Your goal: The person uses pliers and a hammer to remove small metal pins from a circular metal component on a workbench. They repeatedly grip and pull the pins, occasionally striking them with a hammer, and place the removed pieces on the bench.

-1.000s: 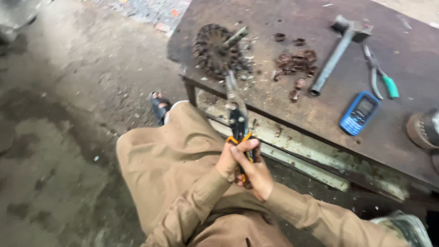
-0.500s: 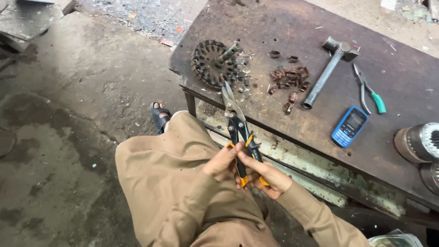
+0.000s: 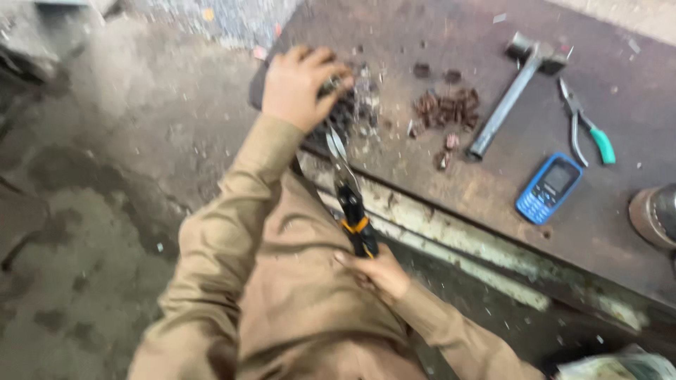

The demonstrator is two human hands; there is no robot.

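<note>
Gripping the dark wound metal part (image 3: 348, 105) at the near edge of the table (image 3: 634, 232), the left hand (image 3: 299, 84) closes over its top, while the right hand (image 3: 377, 271) clasps the handles of the snips (image 3: 350, 193), blades pointing up at it. A small heap of cut brown bits (image 3: 447, 109) lies beside it, so some cutting looks done; much of the winding seems left.

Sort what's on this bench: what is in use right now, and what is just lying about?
In use:
- left hand gripping the round metal part
- right hand holding the snips

Lying about:
- hammer
- green-handled pliers
- blue phone
- scrap pile
</note>
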